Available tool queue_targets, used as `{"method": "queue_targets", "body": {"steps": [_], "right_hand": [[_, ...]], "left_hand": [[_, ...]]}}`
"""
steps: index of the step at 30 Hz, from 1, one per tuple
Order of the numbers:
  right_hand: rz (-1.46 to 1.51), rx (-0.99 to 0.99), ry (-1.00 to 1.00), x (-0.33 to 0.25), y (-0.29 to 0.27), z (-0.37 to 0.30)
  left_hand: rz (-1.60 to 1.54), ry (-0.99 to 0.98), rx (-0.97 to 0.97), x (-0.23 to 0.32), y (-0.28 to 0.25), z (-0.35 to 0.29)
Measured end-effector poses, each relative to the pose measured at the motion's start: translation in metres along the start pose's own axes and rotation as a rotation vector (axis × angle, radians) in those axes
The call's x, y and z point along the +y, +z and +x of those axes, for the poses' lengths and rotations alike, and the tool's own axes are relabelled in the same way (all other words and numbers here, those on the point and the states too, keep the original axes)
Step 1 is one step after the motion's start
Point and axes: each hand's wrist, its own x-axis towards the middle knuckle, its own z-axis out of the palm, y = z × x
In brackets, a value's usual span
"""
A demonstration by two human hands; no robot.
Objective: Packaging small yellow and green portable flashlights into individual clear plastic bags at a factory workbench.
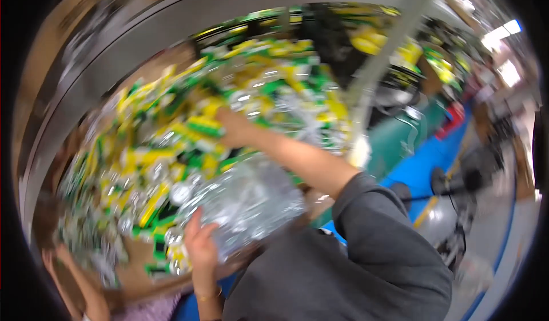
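Observation:
A large heap of small green, yellow and clear packages (171,155) lies before me, blurred by motion; their exact kind cannot be made out. My right hand (231,128) reaches across into the far part of this heap, against a yellow and green package (207,125). Its fingers are smeared, so whether it grips anything is unclear. Closer to me, a clear plastic bag (251,198) rests on top of the packages. Beside the bag's left edge is my left hand (201,244), its fingers stretched out and apart.
At the lower left, another person's hands (63,261) are by the heap's edge, near brown cardboard (137,252). A pale upright post (383,64) stands right of the heap. Beyond it are a green surface (400,138) and a blue strip (417,172). A grey rail (171,12) curves along the back.

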Motion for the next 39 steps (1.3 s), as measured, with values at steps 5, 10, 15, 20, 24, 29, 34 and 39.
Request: {"method": "queue_targets", "body": {"steps": [5, 10, 15, 20, 24, 29, 34, 39], "right_hand": [[1.571, -0.079, 0.12, -0.07, -0.095, -0.066], [0.949, 0.008, -0.605, -0.109, -0.052, -0.099], [0.364, 0.141, -0.789, -0.098, -0.029, -0.154], [-0.416, 0.208, -0.72, -0.058, -0.03, -0.158], [-0.782, 0.064, -0.538, -0.055, -0.027, -0.164], [-0.17, -0.097, -0.468, -0.046, -0.067, -0.172], [-0.364, 0.456, 0.347, 0.065, -0.122, -0.143], [-0.431, 0.415, 0.227, 0.1, -0.11, -0.143]], "left_hand": [[-0.002, 0.02, -0.136, 0.022, -0.001, 0.033], [0.084, -0.307, -0.373, 0.049, 0.013, 0.06], [-0.668, -0.237, -0.36, 0.008, 0.002, 0.044], [-0.457, -0.291, -0.442, 0.055, -0.014, 0.05], [-0.078, 0.079, -0.38, 0.088, 0.001, 0.055], [0.054, 0.043, -0.188, 0.073, 0.017, 0.05], [0.036, 0.019, -0.303, 0.068, 0.003, 0.035], [-0.033, -0.004, -0.262, 0.058, 0.004, 0.033]]}}
